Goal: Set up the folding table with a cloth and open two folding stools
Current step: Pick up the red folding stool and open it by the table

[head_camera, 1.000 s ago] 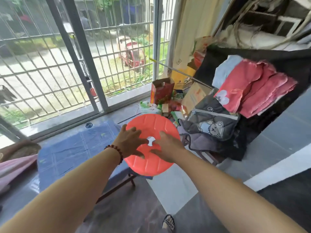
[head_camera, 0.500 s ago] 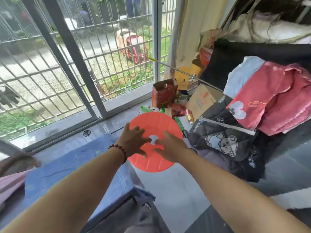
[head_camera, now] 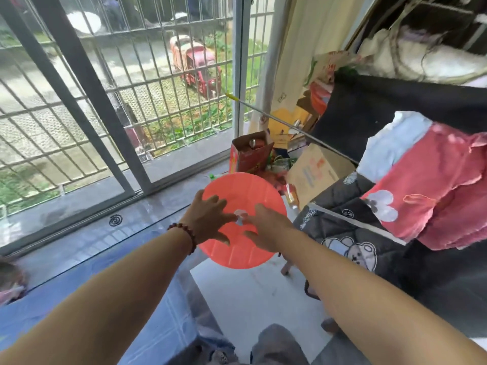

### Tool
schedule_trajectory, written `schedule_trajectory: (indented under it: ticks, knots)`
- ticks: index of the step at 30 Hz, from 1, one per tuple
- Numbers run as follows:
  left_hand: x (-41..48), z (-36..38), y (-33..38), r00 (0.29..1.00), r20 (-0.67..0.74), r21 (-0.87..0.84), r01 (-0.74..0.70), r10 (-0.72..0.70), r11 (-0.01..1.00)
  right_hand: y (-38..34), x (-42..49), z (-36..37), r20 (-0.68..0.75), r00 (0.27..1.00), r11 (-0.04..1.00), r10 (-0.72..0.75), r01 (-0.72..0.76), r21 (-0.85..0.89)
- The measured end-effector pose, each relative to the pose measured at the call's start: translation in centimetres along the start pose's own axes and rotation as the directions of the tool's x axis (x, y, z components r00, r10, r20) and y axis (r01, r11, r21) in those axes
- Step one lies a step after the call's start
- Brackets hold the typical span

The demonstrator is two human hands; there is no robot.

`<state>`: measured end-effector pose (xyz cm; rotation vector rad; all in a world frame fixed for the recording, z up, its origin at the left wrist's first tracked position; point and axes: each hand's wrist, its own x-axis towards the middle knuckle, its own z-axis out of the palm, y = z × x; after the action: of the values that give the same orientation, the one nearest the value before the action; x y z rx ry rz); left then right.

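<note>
our left hand (head_camera: 208,219) and right hand (head_camera: 266,230), fingers spread flat, gripping nothing, pressing the orange stool seat (head_camera: 245,191) (blue cloth (head_camera: 158,312) alongside)

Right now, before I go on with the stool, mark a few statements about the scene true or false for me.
1. The left hand and right hand both rest flat on the round orange plastic stool seat. True.
2. The brown beaded bracelet is on the right wrist. False: it is on the left wrist.
3. The blue cloth lies to the left of the stool seat. True.
4. The pink fabric lies on the floor by the window. False: it is draped over a dark pile at the right.
</note>
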<state>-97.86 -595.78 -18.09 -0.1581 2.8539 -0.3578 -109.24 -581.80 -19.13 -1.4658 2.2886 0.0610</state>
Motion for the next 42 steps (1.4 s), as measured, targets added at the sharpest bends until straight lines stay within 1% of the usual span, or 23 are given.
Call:
schedule_trajectory:
  ticks: [4, 11, 15, 18, 24, 33, 38, 42]
  knots:
    - [2.4, 1.6, -0.9, 0.998, 0.064, -0.032, 0.032, -0.030, 0.999, 1.4, 3.3, 0.0, 0.065, 0.997, 0.999, -0.049, 0.049, -0.007]
    - [7.3, 2.7, -2.5, 0.976, 0.157, -0.129, 0.171, -0.150, 0.977, 4.9, 9.6, -1.5, 0.150, 0.973, 0.980, -0.176, 0.187, -0.065]
    - [10.1, 3.7, -3.3, 0.958, 0.202, -0.122, 0.229, -0.201, 0.966, 6.6, 12.8, -1.5, 0.181, 0.956, 0.964, -0.229, 0.248, -0.092]
    - [11.9, 5.3, -3.7, 0.935, 0.271, -0.128, 0.270, -0.228, 0.954, 7.5, 15.5, -0.4, 0.233, 0.937, 0.956, -0.259, 0.283, -0.076]
    - [14.6, 9.7, -5.3, 0.902, 0.359, -0.143, 0.308, -0.240, 0.941, 7.7, 21.0, 3.4, 0.303, 0.913, 0.956, -0.274, 0.293, -0.021]
    - [16.7, 20.2, -5.4, 0.873, 0.431, -0.251, 0.360, -0.230, 0.898, 8.0, 28.0, 11.3, 0.372, 0.875, 0.938, -0.309, 0.346, -0.036]
    - [18.1, 26.1, -4.8, 0.860, 0.452, -0.279, 0.388, -0.237, 0.878, 8.3, 31.4, 16.1, 0.409, 0.864, 0.943, -0.293, 0.332, -0.027]
    - [19.3, 31.4, -4.1, 0.866, 0.448, -0.308, 0.382, -0.222, 0.871, 8.6, 33.6, 20.4, 0.425, 0.862, 0.950, -0.276, 0.313, -0.016]
